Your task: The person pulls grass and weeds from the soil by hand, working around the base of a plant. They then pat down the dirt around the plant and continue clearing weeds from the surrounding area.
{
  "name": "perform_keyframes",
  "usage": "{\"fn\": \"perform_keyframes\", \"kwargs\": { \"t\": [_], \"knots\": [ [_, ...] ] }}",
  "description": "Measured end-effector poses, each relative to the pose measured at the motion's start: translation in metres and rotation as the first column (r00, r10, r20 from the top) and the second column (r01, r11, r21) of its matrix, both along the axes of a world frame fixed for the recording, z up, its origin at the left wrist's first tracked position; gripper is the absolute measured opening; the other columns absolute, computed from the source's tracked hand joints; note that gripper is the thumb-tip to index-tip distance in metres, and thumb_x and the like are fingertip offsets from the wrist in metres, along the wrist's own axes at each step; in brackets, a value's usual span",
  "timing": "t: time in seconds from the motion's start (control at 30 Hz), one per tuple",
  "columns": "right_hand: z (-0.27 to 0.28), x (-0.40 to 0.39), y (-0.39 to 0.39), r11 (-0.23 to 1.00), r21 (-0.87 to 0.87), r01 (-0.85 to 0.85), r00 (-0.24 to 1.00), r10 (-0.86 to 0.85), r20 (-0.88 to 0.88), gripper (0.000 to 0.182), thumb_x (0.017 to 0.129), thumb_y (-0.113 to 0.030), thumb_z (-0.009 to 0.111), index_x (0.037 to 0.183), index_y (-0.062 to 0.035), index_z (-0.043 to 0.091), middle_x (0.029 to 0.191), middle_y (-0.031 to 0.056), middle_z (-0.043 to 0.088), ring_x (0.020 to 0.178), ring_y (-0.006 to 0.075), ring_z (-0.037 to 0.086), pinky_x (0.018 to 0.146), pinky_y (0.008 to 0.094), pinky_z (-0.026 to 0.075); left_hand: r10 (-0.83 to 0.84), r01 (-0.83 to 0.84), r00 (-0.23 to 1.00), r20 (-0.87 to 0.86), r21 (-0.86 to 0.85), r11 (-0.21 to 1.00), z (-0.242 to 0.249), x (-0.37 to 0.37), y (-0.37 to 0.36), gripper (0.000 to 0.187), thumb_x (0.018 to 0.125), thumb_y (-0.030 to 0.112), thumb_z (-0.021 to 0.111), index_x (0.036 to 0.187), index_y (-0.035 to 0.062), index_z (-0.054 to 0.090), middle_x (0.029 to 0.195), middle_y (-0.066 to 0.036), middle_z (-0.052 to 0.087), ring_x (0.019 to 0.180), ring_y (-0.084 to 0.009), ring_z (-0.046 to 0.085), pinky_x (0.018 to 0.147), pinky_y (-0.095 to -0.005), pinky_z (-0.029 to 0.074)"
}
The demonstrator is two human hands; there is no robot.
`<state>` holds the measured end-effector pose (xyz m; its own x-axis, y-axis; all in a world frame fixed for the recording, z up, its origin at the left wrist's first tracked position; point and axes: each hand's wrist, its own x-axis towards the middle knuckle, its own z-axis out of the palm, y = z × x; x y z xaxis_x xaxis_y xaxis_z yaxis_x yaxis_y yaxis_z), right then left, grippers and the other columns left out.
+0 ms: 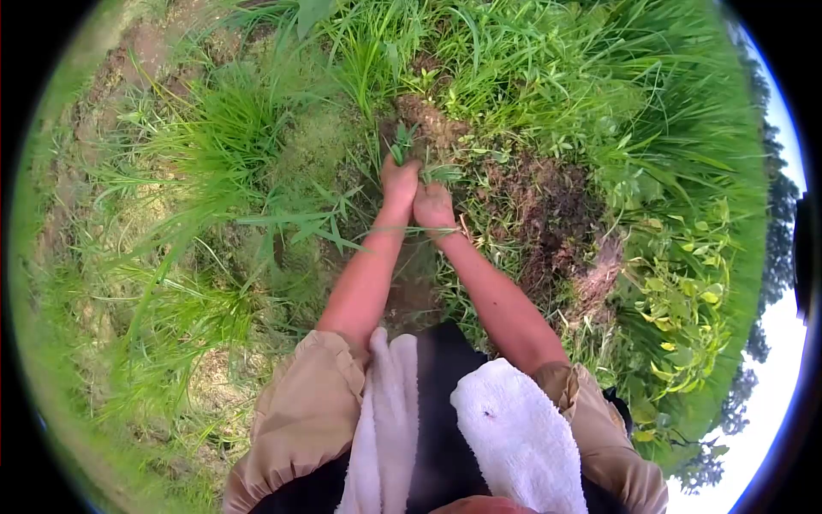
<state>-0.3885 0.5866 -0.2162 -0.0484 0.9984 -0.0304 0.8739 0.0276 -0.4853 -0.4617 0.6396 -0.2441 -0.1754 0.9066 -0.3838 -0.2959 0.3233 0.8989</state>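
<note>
Both arms reach forward, and the hands are side by side low over the ground. My left hand [400, 178] is closed around a small tuft of grass [402, 144], whose blades stick out past the fingers. Close against it, my right hand [434, 206] is also closed, with a bunch of green blades [443, 174] showing at its far side. The fingertips of both hands are hidden by the backs of the hands. A patch of bare brown soil [432, 120] lies just beyond them.
Dark turned soil [552, 218] lies right of the hands. Tall grass [685, 128] stands at the right, and a bright clump [231, 128] at the left. A leafy plant [693, 291] grows at lower right. A white towel [518, 428] hangs down the person's front.
</note>
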Motion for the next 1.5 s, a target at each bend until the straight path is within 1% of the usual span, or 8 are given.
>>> {"fn": "perform_keyframes", "kwargs": {
  "t": [0.1,0.4,0.7,0.97,1.13,1.23,1.37,1.5],
  "knots": [
    [0.006,0.004,0.022,0.929,-0.346,0.132,0.976,-0.183,-0.118,0.034,0.086,-0.019,0.044,0.072,0.0064,0.061,0.078,0.028,0.061,0.075,0.041,0.061,0.07,0.0474,0.05,-0.119,0.119,0.99,-0.071,0.0,0.993,-0.008,0.001,0.016,0.024,0.071,0.001,0.063,0.095,0.0005,0.06,0.086,-0.006,0.063,0.076,-0.0157,0.057,0.07,-0.0305,0.045],
    [-0.022,0.018,0.043,0.948,-0.221,-0.231,0.963,0.255,0.088,0.018,0.077,-0.013,0.052,0.076,0.0006,0.063,0.072,0.0221,0.062,0.067,0.0352,0.062,0.062,0.0454,0.05,-0.127,0.126,0.986,-0.104,-0.01,0.992,0.016,0.001,0.018,0.025,0.071,0.005,0.063,0.095,0.0003,0.06,0.084,-0.004,0.062,0.072,-0.0138,0.054,0.066,-0.0288,0.043],
    [0.049,0.061,-0.158,0.945,-0.281,-0.167,0.943,0.07,-0.324,0.02,0.082,-0.012,0.052,0.095,0.0015,0.058,0.081,0.0224,0.061,0.078,0.0381,0.06,0.069,0.0439,0.048,-0.427,0.406,0.893,-0.144,-0.153,0.901,0.046,0.005,-0.176,0.024,0.074,0.0,0.055,0.098,0.0001,0.059,0.086,-0.001,0.061,0.079,-0.0106,0.054,0.071,-0.0256,0.044],
    [0.197,0.148,-0.121,0.926,-0.378,-0.003,0.679,-0.276,-0.681,0.028,0.084,-0.014,0.057,0.11,-0.0071,0.06,0.098,0.0126,0.066,0.09,0.0258,0.062,0.08,0.0348,0.047,-0.543,0.666,0.443,0.714,0.143,0.732,0.132,0.013,-0.154,0.048,0.088,0.019,0.055,0.129,-0.0003,0.038,0.118,-0.017,0.055,0.097,-0.0309,0.06,0.083,-0.0492,0.052],
    [0.174,0.212,-0.143,0.934,-0.315,-0.17,0.98,0.193,0.043,0.037,0.083,-0.019,0.063,0.116,-0.0037,0.057,0.116,0.0095,0.06,0.1,0.0193,0.058,0.088,0.0321,0.046,-0.712,0.792,0.551,0.436,-0.002,0.611,0.126,0.027,-0.151,0.03,0.091,0.024,0.054,0.112,0.0023,0.049,0.105,-0.015,0.059,0.099,-0.0249,0.06,0.077,-0.043,0.054],
    [0.273,0.245,-0.17,0.751,-0.642,0.153,0.905,-0.367,-0.214,0.048,0.084,-0.024,0.063,0.126,-0.0053,0.049,0.128,0.0106,0.052,0.105,0.0222,0.057,0.091,0.0327,0.045,-0.719,0.817,0.498,0.485,0.015,0.576,0.146,0.039,-0.166,0.028,0.091,0.024,0.055,0.109,0.0022,0.052,0.104,-0.013,0.059,0.097,-0.0244,0.06,0.076,-0.0399,0.054],
    [0.284,0.31,-0.26,0.955,-0.271,0.119,0.991,-0.098,0.087,0.046,0.084,-0.025,0.061,0.125,-0.0102,0.05,0.103,0.0132,0.063,0.093,0.022,0.06,0.081,0.0343,0.049,-0.781,0.867,0.433,0.449,0.029,0.497,0.142,0.052,-0.174,0.03,0.089,0.027,0.057,0.106,0.0027,0.053,0.104,-0.015,0.06,0.09,-0.022,0.061,0.076,-0.0368,0.053],
    [0.324,0.333,-0.294,0.634,-0.619,0.464,0.695,-0.694,-0.189,0.036,0.084,-0.019,0.06,0.117,-0.0067,0.057,0.097,0.0126,0.059,0.091,0.0191,0.058,0.08,0.0314,0.048,-0.748,0.824,0.526,0.404,-0.026,0.566,0.139,0.06,-0.175,0.029,0.088,0.027,0.058,0.105,0.0034,0.054,0.102,-0.013,0.061,0.086,-0.0196,0.06,0.076,-0.0344,0.052]
  ]
}}
